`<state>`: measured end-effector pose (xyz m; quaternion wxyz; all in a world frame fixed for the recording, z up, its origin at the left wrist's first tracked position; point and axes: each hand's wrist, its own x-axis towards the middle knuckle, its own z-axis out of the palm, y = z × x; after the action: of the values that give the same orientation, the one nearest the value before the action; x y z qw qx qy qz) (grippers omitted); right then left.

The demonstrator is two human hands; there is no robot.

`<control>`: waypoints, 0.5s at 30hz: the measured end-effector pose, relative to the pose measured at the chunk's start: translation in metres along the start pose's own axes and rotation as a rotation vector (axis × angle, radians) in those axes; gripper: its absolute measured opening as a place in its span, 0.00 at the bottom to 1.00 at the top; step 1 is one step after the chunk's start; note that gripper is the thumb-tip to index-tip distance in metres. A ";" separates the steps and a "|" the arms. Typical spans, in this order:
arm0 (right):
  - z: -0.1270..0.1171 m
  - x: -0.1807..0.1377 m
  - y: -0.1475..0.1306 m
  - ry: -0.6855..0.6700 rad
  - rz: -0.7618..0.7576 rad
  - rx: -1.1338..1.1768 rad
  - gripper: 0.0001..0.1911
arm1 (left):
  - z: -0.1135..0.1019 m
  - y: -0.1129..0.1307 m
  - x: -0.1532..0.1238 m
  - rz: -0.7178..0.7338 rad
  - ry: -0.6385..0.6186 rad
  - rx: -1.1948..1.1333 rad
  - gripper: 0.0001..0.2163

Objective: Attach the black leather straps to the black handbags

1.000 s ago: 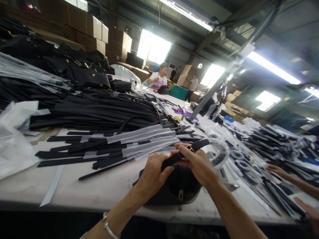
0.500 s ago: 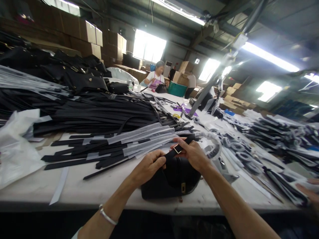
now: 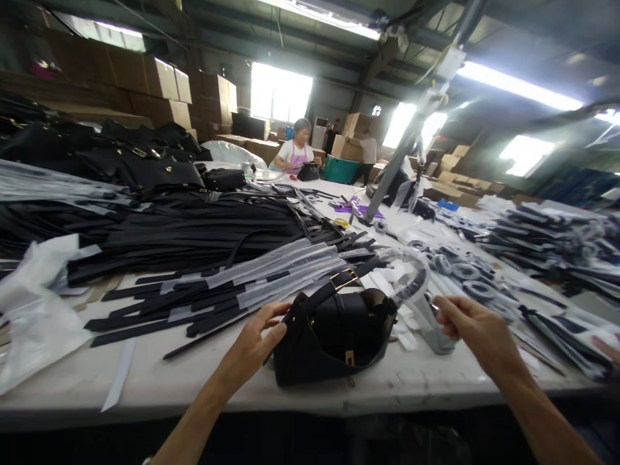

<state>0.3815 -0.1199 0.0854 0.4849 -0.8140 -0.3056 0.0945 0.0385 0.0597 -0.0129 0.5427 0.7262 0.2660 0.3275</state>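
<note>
A small black handbag (image 3: 334, 336) stands open near the table's front edge. A black strap with a gold buckle (image 3: 343, 279) lies across its top, and a plastic-wrapped handle (image 3: 416, 268) arches off its right side. My left hand (image 3: 254, 342) grips the bag's left corner between thumb and fingers. My right hand (image 3: 477, 329) is off the bag to the right, above the table. Its fingers are curled in a pinch just past the wrapped handle, and I cannot make out what they hold.
Plastic-sleeved black straps (image 3: 242, 284) lie left of the bag, behind them a big strap pile (image 3: 194, 226) and finished bags (image 3: 145, 165). Wrapped coils and parts (image 3: 533, 239) cover the right side. A slanted pole (image 3: 392, 174) rises mid-table. A person (image 3: 295, 152) works at the far end. Another person's fingers (image 3: 608, 349) show at right.
Both my hands let go of the buckled strap. The left moved down to the bag's left corner, the right swung out to the right. The bag now stands uncovered.
</note>
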 end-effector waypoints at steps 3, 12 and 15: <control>0.012 -0.012 0.001 -0.086 -0.047 0.073 0.18 | 0.008 0.021 0.012 0.080 0.052 0.119 0.17; 0.063 -0.016 -0.050 -0.210 -0.179 0.320 0.23 | 0.054 0.106 0.106 0.194 -0.171 0.063 0.20; 0.062 -0.003 -0.053 -0.042 -0.281 0.292 0.21 | 0.070 0.123 0.129 0.161 -0.236 0.021 0.18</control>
<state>0.3301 -0.0582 0.0984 0.5997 -0.6822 -0.4092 0.0864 0.1785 0.0790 0.1157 0.5347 0.7843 0.1444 0.2795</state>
